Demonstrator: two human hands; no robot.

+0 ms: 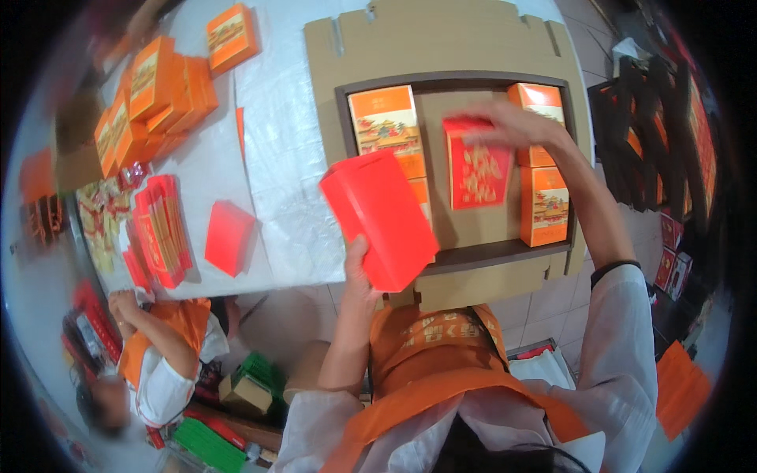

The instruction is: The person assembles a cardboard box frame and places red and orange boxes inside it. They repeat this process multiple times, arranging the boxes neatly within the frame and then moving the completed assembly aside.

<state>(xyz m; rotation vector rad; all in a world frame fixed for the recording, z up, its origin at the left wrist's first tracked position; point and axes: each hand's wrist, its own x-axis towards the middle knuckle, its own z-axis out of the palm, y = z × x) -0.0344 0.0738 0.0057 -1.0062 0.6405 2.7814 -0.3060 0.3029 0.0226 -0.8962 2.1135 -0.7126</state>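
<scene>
My left hand (359,272) grips a plain red box (378,217) near its lower end, tilted above the front left of a shallow brown tray (481,257). A red box with gold decoration (478,169) lies in the tray's middle column. Over its far end is my right hand (512,126), blurred, with fingers stretched out; whether it touches the box I cannot tell. Orange boxes with a building picture line both sides: the left one (386,122) is partly covered farther down by the held box, and on the right one (544,205) shows whole.
The tray sits on a flat cardboard sheet (441,39). Stacked orange boxes (158,94), a red box (229,238) and red packets (162,229) occupy the table's left. Another person (169,347) is at the lower left. Dark trays (650,134) stand at the right.
</scene>
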